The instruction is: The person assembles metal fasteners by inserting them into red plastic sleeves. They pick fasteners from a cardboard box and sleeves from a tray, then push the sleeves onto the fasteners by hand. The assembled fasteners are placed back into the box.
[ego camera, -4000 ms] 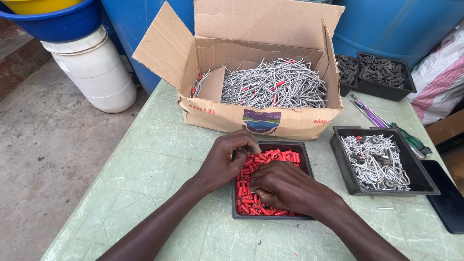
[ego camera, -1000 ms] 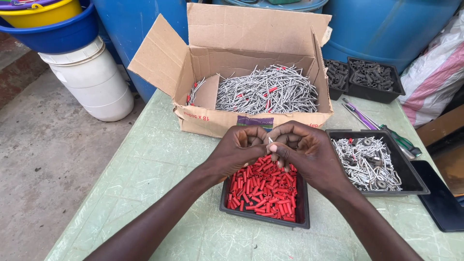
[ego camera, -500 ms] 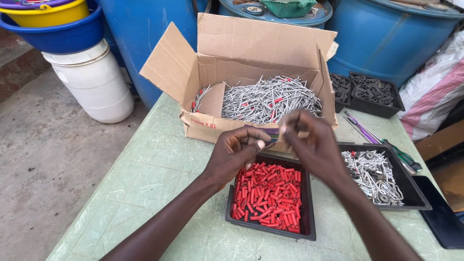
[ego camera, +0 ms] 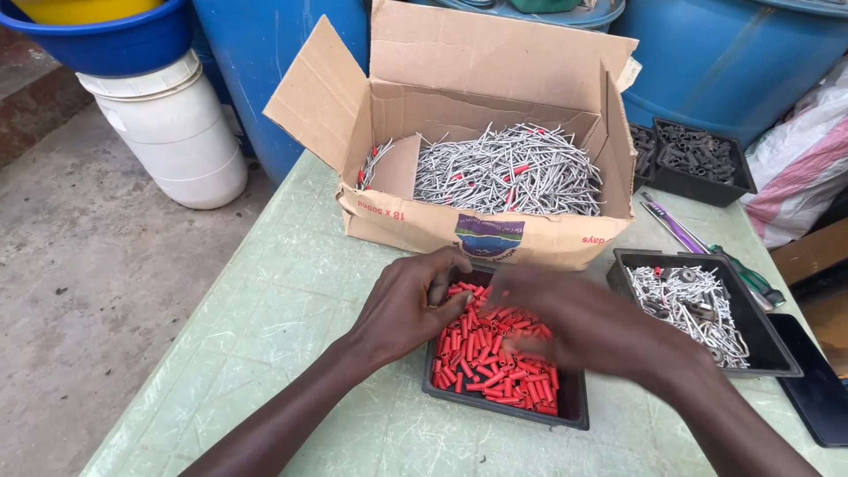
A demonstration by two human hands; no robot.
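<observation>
Noted at far right and far centre: large blue barrels (ego camera: pixel 733 53), standing behind the work surface. Noted across the near ground: pale green table (ego camera: pixel 265 309), bearing everything listed below. Set at far centre of the table: open cardboard box (ego camera: pixel 486 230), flaps up, loaded with a heap of grey metal pins (ego camera: pixel 508 168), a few red-tipped. Standing off the table at far left, on the concrete floor: white bucket (ego camera: pixel 172 132), with a blue basin (ego camera: pixel 106 40) stacked above it. Placed at right, near the table edge: black tray of metal pieces (ego camera: pixel 702 309); farther right and behind, two more small black trays (ego camera: pixel 698 159) of dark parts. Positioned near centre, just in front of the box: black tray (ego camera: pixel 503 406) filled with small red sleeves (ego camera: pixel 495 353). Left hand (ego camera: pixel 406 305) resting on the left rim of that tray, fingers curled and pinched over the far end of the red heap; contents of the pinch not discernible. Right hand (ego camera: pixel 583 322) spread low over the sleeves, motion-blurred; grip cannot be told. Lying between box and right tray: purple and green tools (ego camera: pixel 698 243).
</observation>
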